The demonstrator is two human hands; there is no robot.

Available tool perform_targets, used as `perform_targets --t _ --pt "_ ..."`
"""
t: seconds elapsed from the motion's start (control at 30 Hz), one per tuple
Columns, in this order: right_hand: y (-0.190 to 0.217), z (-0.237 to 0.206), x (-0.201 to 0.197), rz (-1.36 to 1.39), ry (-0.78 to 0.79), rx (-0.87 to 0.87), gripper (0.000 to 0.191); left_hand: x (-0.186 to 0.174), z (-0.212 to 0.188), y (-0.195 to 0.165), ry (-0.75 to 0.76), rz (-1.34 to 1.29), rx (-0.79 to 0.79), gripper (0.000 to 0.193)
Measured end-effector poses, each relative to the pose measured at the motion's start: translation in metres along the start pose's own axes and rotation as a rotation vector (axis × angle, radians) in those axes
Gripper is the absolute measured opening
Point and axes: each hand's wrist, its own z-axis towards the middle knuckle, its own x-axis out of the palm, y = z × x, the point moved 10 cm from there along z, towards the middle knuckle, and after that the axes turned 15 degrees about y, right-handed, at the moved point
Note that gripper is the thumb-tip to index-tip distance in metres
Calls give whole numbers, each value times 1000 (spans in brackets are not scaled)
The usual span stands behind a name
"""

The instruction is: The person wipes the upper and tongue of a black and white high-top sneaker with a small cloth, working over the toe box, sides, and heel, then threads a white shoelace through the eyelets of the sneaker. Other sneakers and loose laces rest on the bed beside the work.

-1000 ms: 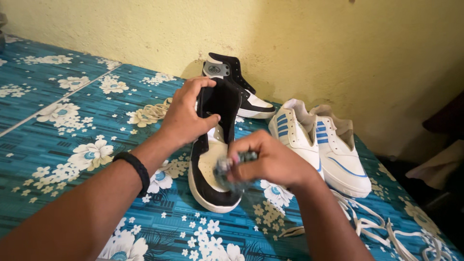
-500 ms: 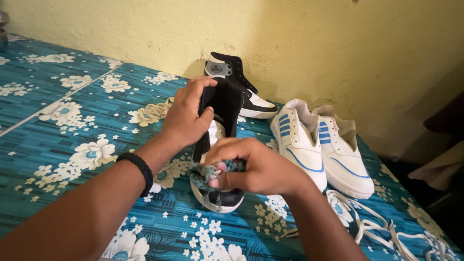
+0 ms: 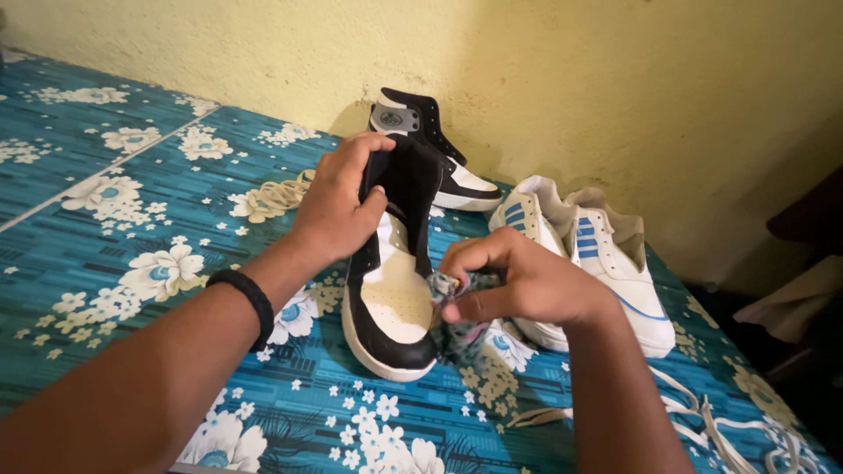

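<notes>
We brace the black-and-white high-top sneaker (image 3: 395,290) by its collar with the left hand (image 3: 338,206); the right hand (image 3: 518,281), pinched on a crumpled cloth (image 3: 457,294), works the toe's 3 o'clock side. Keep strokes short.

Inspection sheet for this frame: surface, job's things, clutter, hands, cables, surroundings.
Surface: blue floral cloth, flat, covering the top.
Job's things: black-and-white high-top shoe, laceless, toe toward the camera; small patterned rag at its side.
Clutter: matching high-top shoe by the wall; pair of white shoes with blue stripes; cream laces; white laces.
Hands: left hand grips the shoe's collar; right hand pinches the rag.
Cables: nothing seen.
Surroundings: yellow wall; dark area at right, unclear.
</notes>
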Motion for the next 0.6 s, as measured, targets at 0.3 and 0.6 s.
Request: perform_targets --t 0.3,0.6 --pt "-4 15 6 -1 -13 -68 35 5 0 7 58 -30 -82 54" --pt "-3 12 -6 144 -97 -250 35 3 0 4 27 -20 -45 54"
